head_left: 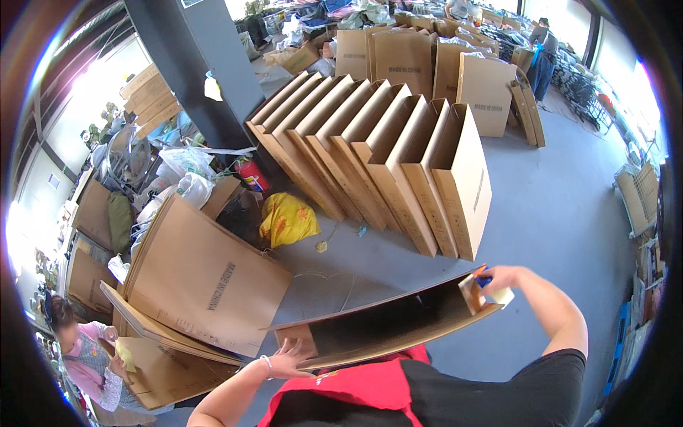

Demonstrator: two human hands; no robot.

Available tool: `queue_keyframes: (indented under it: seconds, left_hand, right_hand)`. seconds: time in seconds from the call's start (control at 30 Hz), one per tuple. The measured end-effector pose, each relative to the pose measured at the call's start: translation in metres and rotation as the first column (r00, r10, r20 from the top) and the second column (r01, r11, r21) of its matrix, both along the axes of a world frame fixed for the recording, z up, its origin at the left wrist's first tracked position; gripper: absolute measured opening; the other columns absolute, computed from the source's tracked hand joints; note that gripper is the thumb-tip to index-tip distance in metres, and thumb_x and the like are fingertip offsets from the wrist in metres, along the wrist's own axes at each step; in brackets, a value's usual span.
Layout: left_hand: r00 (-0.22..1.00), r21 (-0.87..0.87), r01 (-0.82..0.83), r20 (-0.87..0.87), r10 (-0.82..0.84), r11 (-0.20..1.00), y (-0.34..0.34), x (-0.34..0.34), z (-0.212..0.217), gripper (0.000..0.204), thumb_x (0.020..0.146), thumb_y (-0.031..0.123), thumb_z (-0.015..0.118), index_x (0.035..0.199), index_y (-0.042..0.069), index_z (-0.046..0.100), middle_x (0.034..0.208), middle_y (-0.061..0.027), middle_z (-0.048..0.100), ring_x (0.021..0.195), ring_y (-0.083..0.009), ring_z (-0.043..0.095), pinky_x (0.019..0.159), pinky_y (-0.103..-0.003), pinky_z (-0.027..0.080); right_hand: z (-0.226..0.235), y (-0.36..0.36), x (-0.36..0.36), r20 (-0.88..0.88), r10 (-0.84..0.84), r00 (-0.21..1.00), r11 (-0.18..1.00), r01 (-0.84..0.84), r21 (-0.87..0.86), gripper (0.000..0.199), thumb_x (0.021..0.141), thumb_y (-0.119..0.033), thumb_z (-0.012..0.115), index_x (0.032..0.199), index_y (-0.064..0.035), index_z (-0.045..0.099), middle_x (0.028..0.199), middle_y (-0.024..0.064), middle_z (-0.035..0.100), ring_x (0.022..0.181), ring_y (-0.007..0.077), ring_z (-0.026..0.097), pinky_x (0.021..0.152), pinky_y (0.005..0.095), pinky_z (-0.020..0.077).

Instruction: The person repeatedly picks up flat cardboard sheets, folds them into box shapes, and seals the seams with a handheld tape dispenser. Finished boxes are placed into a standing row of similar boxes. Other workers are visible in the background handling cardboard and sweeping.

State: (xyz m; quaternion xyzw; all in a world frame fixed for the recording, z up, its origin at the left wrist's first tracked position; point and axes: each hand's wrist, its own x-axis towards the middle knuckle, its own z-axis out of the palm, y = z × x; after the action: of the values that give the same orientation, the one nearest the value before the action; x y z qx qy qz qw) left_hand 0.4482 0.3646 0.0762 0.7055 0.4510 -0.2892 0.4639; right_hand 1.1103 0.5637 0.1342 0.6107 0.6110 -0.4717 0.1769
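I hold a long, flat cardboard box [388,324] across my chest, its open side toward me. My left hand [288,359] presses flat, fingers spread, against its lower left end. My right hand [498,283] is raised at the box's right end, gripping a tape dispenser [480,292] with an orange and blue body against the box corner.
A row of several folded-up cardboard boxes [384,156] leans on the grey floor ahead. Flat cardboard sheets [206,277] lie stacked at the left. A yellow bag [288,219] sits by a dark pillar [206,71]. Another person [85,356] sits at lower left; one more stands far right.
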Motion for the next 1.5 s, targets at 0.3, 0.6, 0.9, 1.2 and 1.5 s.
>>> queue_keyframes:
  seconds: [0.3, 0.6, 0.9, 1.2, 1.5]
  left_hand:
    - [0.957, -0.204, -0.278, -0.146, 0.252, 0.939, 0.056, -0.025, 0.029, 0.089, 0.089, 0.082, 0.055, 0.162, 0.033, 0.040, 0.173, -0.0178, 0.021, 0.158, -0.0467, 0.009, 0.129, -0.054, 0.008]
    - [0.906, -0.255, -0.362, -0.325, 0.273, 0.897, 0.079, -0.023, -0.007, 0.080, 0.087, 0.073, 0.066, 0.144, 0.017, 0.065, 0.133, -0.0132, 0.071, 0.123, -0.0290, 0.066, 0.107, -0.040, 0.048]
    - [0.979, 0.915, -0.196, 0.204, 0.016, 0.352, 0.053, -0.024, -0.070, 0.065, 0.077, 0.065, 0.080, 0.124, 0.023, 0.069, 0.108, -0.0115, 0.072, 0.085, -0.0326, 0.072, 0.073, -0.051, 0.058]
    - [0.962, 0.974, 0.116, -0.159, 0.223, 0.195, 0.043, 0.053, -0.104, 0.068, 0.084, 0.038, 0.077, 0.146, 0.015, 0.060, 0.152, -0.0159, 0.051, 0.145, -0.0416, 0.040, 0.116, -0.066, 0.033]
    - [0.935, 0.971, -0.221, 0.185, 0.303, 0.090, 0.060, 0.134, -0.063, 0.064, 0.093, 0.033, 0.052, 0.156, 0.021, 0.052, 0.162, -0.0222, 0.042, 0.150, -0.0469, 0.038, 0.116, -0.076, 0.028]
  right_hand:
    - [-0.137, 0.064, -0.031, 0.210, 0.403, 0.891, 0.915, -0.401, -0.053, 0.091, 0.081, -0.089, 0.056, 0.111, -0.0061, 0.080, 0.114, 0.0138, 0.078, 0.098, 0.0357, 0.076, 0.082, 0.0450, 0.0600]
    - [-0.131, 0.020, 0.014, 0.061, 0.367, 0.928, 0.928, -0.369, 0.044, 0.089, 0.084, -0.090, 0.052, 0.120, -0.0122, 0.078, 0.107, 0.0241, 0.075, 0.107, 0.0394, 0.072, 0.096, 0.0471, 0.0558]
    - [0.023, 0.049, 0.001, -0.268, -0.231, 0.935, 0.678, 0.352, 0.646, 0.055, 0.088, -0.052, 0.079, 0.118, -0.0062, 0.078, 0.103, 0.0172, 0.074, 0.099, 0.0321, 0.069, 0.092, 0.0374, 0.0542]
    - [-0.022, 0.106, -0.211, -0.122, 0.479, 0.869, 0.397, -0.090, 0.914, 0.050, 0.086, -0.052, 0.078, 0.120, -0.0155, 0.080, 0.107, 0.0296, 0.064, 0.108, 0.0446, 0.062, 0.097, 0.0519, 0.0490]
    - [-0.016, 0.092, -0.271, -0.173, 0.778, 0.604, 0.611, -0.661, 0.436, 0.051, 0.079, -0.057, 0.079, 0.119, -0.0259, 0.081, 0.122, 0.0197, 0.068, 0.116, 0.0408, 0.061, 0.104, 0.0473, 0.0488]
